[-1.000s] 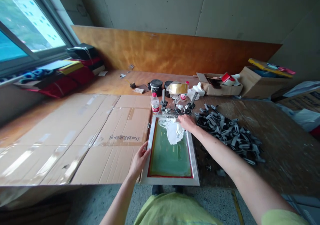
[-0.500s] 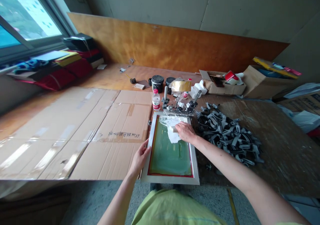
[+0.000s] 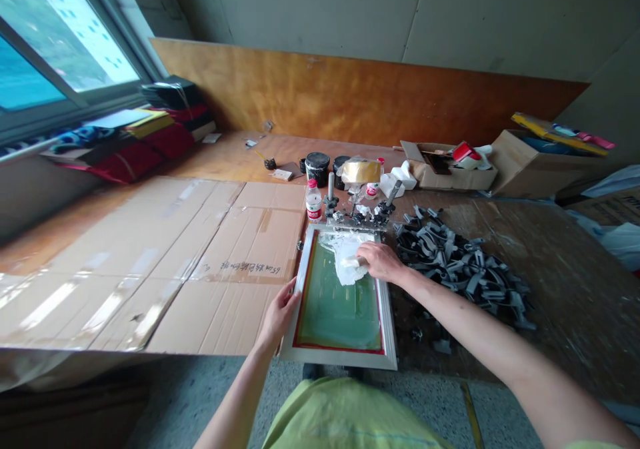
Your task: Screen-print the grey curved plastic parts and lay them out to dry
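Water bottle (image 3: pixel 313 204) beside flattened cardboard (image 3: pixel 150 256)

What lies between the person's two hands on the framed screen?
In the head view, bare green mesh of the screen frame lies between the left hand and the right hand, with white paste beside the right hand.

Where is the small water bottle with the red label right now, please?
The water bottle stands at mid-table in the head view, just beyond the screen frame's far left corner, beside the black jars.
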`<state>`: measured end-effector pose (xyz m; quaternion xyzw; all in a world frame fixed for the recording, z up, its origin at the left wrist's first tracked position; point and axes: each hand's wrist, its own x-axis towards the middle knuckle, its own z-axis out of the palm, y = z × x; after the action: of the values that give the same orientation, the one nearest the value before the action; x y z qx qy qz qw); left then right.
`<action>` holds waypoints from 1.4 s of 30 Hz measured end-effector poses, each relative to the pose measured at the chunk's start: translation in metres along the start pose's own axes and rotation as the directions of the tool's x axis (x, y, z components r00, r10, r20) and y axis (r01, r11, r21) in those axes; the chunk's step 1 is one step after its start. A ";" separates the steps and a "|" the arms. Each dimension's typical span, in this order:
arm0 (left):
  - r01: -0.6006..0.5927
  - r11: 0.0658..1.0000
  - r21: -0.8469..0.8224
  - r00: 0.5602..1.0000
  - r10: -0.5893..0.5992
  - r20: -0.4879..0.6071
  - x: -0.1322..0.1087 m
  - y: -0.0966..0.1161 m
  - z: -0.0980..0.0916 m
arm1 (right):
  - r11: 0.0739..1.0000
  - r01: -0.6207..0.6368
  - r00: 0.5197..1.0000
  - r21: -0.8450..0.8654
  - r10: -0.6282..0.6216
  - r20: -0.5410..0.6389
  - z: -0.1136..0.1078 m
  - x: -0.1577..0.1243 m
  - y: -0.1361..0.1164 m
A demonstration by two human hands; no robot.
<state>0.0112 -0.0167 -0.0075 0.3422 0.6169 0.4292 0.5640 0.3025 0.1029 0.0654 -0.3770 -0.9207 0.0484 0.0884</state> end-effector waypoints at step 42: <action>0.264 0.963 -0.044 0.946 -0.250 0.204 -0.032 0.027 0.070 | 0.983 -0.037 0.985 0.181 0.066 -0.158 0.051 -0.047 -0.093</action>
<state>0.0830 -0.0247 0.0306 0.2794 0.5821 0.3374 0.6850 0.2617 0.0024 0.0239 -0.3940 -0.8924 0.1013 0.1953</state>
